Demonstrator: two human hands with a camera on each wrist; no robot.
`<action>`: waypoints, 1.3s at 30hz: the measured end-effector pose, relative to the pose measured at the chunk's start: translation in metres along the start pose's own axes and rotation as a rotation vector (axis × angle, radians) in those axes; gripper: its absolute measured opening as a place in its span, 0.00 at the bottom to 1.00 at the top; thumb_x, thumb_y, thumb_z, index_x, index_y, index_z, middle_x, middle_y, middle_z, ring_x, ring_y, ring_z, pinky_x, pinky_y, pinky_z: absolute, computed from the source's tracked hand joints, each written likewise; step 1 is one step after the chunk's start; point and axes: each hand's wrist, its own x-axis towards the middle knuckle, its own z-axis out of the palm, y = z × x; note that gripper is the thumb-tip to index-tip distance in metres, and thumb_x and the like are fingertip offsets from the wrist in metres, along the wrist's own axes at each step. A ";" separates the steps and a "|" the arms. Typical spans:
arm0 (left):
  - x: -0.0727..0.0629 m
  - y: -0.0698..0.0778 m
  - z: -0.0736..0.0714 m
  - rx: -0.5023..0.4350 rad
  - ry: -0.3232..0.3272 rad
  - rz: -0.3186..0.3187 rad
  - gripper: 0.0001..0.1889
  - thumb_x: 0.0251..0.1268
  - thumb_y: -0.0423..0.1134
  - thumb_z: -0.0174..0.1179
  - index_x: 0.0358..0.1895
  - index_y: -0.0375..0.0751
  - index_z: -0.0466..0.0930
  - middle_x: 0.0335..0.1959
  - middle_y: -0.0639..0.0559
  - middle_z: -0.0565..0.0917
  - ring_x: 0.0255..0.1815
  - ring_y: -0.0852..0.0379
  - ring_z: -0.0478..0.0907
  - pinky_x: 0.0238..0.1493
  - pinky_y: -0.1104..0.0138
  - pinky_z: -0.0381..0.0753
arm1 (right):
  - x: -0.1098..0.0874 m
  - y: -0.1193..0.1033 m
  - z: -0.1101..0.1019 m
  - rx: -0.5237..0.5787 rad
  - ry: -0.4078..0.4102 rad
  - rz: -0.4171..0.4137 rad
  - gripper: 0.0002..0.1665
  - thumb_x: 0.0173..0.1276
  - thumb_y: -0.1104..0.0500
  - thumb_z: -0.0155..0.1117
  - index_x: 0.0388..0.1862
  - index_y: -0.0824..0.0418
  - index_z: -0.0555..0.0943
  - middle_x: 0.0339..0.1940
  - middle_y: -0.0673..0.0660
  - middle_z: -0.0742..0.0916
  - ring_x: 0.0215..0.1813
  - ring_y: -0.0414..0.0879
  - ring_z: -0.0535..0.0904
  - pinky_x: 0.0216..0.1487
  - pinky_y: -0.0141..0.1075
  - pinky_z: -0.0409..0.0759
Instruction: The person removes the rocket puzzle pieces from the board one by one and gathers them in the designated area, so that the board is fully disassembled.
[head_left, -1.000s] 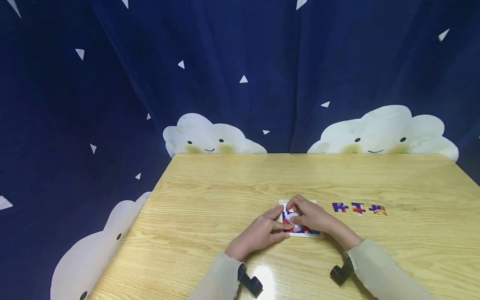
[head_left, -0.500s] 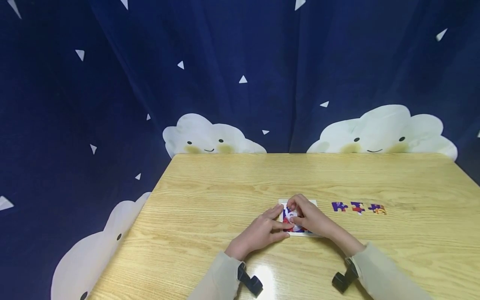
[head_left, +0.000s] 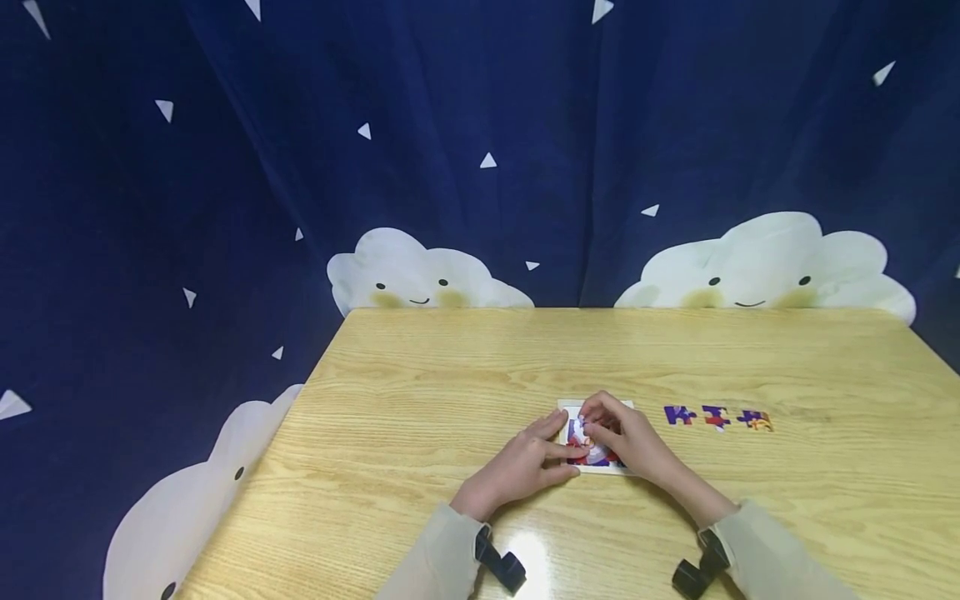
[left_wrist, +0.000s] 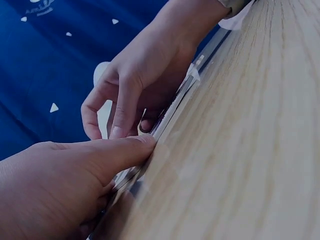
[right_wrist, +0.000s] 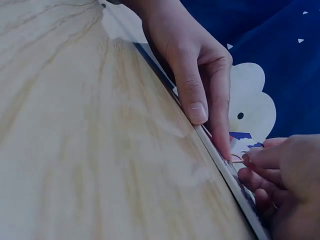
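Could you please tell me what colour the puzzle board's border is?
White; the puzzle board's border shows best in the head view.

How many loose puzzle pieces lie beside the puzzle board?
3, in a row right of the puzzle board: a purple piece nearest, a red-purple piece in the middle, an orange-purple piece farthest. The left hand and right hand may hide others.

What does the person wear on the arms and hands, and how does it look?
The left hand and the right hand are bare, without gloves. The left sleeve and the right sleeve are plain, pale beige and end near the wrists. Each wrist carries a blocky black device.
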 end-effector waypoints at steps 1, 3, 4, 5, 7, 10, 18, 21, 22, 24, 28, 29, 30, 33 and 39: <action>0.000 0.000 0.000 -0.003 -0.002 -0.001 0.18 0.69 0.51 0.59 0.60 0.59 0.80 0.75 0.39 0.62 0.79 0.46 0.57 0.77 0.52 0.62 | 0.000 0.000 0.001 0.009 0.016 0.007 0.09 0.69 0.67 0.60 0.46 0.56 0.77 0.34 0.52 0.85 0.34 0.33 0.75 0.34 0.25 0.75; 0.000 0.001 -0.001 -0.002 -0.001 0.001 0.18 0.69 0.51 0.59 0.60 0.58 0.80 0.75 0.38 0.62 0.79 0.46 0.58 0.77 0.52 0.62 | 0.001 0.001 0.001 0.031 0.043 0.017 0.09 0.69 0.66 0.61 0.46 0.57 0.78 0.34 0.53 0.85 0.33 0.33 0.76 0.33 0.25 0.76; 0.000 0.001 -0.001 -0.003 -0.001 0.000 0.18 0.69 0.51 0.59 0.60 0.58 0.80 0.75 0.38 0.62 0.79 0.45 0.58 0.77 0.51 0.62 | 0.001 0.002 0.001 0.044 0.053 0.020 0.08 0.69 0.66 0.61 0.46 0.58 0.79 0.34 0.54 0.86 0.33 0.33 0.76 0.33 0.25 0.77; 0.000 0.001 -0.001 -0.008 -0.002 -0.002 0.18 0.69 0.51 0.59 0.60 0.58 0.80 0.75 0.38 0.62 0.79 0.46 0.57 0.77 0.51 0.62 | 0.001 0.002 0.001 0.058 0.061 0.024 0.08 0.69 0.66 0.61 0.46 0.58 0.79 0.34 0.54 0.86 0.33 0.34 0.77 0.33 0.26 0.77; 0.000 0.001 -0.002 -0.023 -0.007 -0.009 0.18 0.69 0.51 0.59 0.60 0.57 0.80 0.76 0.38 0.61 0.79 0.46 0.57 0.77 0.51 0.62 | 0.002 0.003 -0.001 0.080 0.065 0.036 0.09 0.69 0.65 0.61 0.47 0.59 0.79 0.35 0.56 0.86 0.34 0.34 0.78 0.34 0.25 0.78; 0.000 0.002 -0.002 -0.027 -0.005 -0.009 0.18 0.70 0.51 0.58 0.60 0.58 0.80 0.76 0.39 0.61 0.79 0.46 0.56 0.77 0.51 0.62 | 0.001 0.003 -0.003 0.092 0.063 0.055 0.09 0.70 0.64 0.61 0.48 0.59 0.80 0.37 0.56 0.87 0.36 0.33 0.79 0.37 0.25 0.79; 0.000 0.002 -0.001 -0.026 -0.004 -0.015 0.18 0.70 0.51 0.58 0.61 0.60 0.79 0.76 0.39 0.61 0.79 0.47 0.56 0.78 0.52 0.62 | -0.001 0.003 -0.007 0.062 0.065 0.084 0.10 0.71 0.62 0.61 0.49 0.57 0.80 0.38 0.54 0.87 0.38 0.32 0.80 0.41 0.23 0.81; 0.000 0.002 -0.001 -0.028 -0.003 -0.021 0.18 0.70 0.51 0.58 0.61 0.60 0.79 0.76 0.39 0.61 0.79 0.47 0.56 0.78 0.52 0.62 | -0.004 0.003 -0.010 0.039 0.073 0.090 0.10 0.71 0.61 0.61 0.49 0.56 0.80 0.38 0.54 0.87 0.38 0.32 0.80 0.42 0.23 0.81; 0.000 0.002 -0.001 -0.028 -0.002 -0.023 0.18 0.69 0.51 0.58 0.61 0.60 0.79 0.76 0.39 0.61 0.79 0.47 0.56 0.78 0.52 0.61 | -0.005 0.003 -0.011 0.035 0.074 0.093 0.10 0.71 0.61 0.61 0.49 0.56 0.80 0.39 0.54 0.87 0.38 0.32 0.80 0.42 0.23 0.81; 0.000 0.002 -0.001 -0.029 -0.003 -0.029 0.18 0.69 0.52 0.58 0.61 0.61 0.79 0.76 0.40 0.60 0.80 0.48 0.55 0.78 0.52 0.61 | -0.007 0.004 -0.014 0.033 0.081 0.096 0.10 0.71 0.60 0.61 0.49 0.57 0.81 0.38 0.54 0.87 0.38 0.32 0.80 0.41 0.23 0.81; -0.001 0.002 -0.002 -0.019 -0.002 -0.030 0.19 0.69 0.53 0.58 0.61 0.62 0.78 0.77 0.41 0.60 0.80 0.48 0.55 0.78 0.53 0.61 | -0.013 0.004 -0.019 0.011 0.110 0.087 0.09 0.70 0.61 0.62 0.48 0.57 0.82 0.37 0.54 0.87 0.36 0.31 0.79 0.39 0.24 0.80; -0.001 0.003 -0.002 -0.018 -0.003 -0.032 0.19 0.69 0.53 0.58 0.61 0.62 0.78 0.77 0.41 0.60 0.80 0.48 0.55 0.78 0.53 0.61 | -0.015 0.005 -0.020 0.003 0.122 0.079 0.08 0.70 0.61 0.63 0.47 0.57 0.82 0.36 0.53 0.87 0.36 0.31 0.79 0.38 0.25 0.80; -0.001 0.003 -0.002 -0.020 -0.003 -0.034 0.19 0.69 0.53 0.58 0.62 0.62 0.78 0.77 0.41 0.59 0.80 0.48 0.55 0.78 0.53 0.60 | -0.016 0.005 -0.022 -0.004 0.132 0.072 0.08 0.69 0.62 0.63 0.47 0.57 0.82 0.35 0.53 0.87 0.36 0.31 0.79 0.38 0.25 0.80; -0.001 0.003 -0.003 -0.019 -0.005 -0.042 0.19 0.69 0.53 0.58 0.62 0.63 0.78 0.77 0.42 0.59 0.80 0.48 0.55 0.78 0.53 0.60 | -0.021 0.007 -0.025 -0.014 0.155 0.052 0.08 0.69 0.62 0.64 0.46 0.57 0.82 0.35 0.53 0.87 0.35 0.30 0.79 0.37 0.25 0.80; 0.000 0.003 -0.002 -0.026 -0.005 -0.045 0.19 0.69 0.53 0.58 0.62 0.63 0.78 0.77 0.42 0.59 0.80 0.48 0.55 0.78 0.53 0.60 | -0.032 0.013 -0.037 -0.009 0.173 0.036 0.08 0.69 0.63 0.63 0.46 0.59 0.82 0.35 0.55 0.88 0.36 0.29 0.80 0.37 0.23 0.81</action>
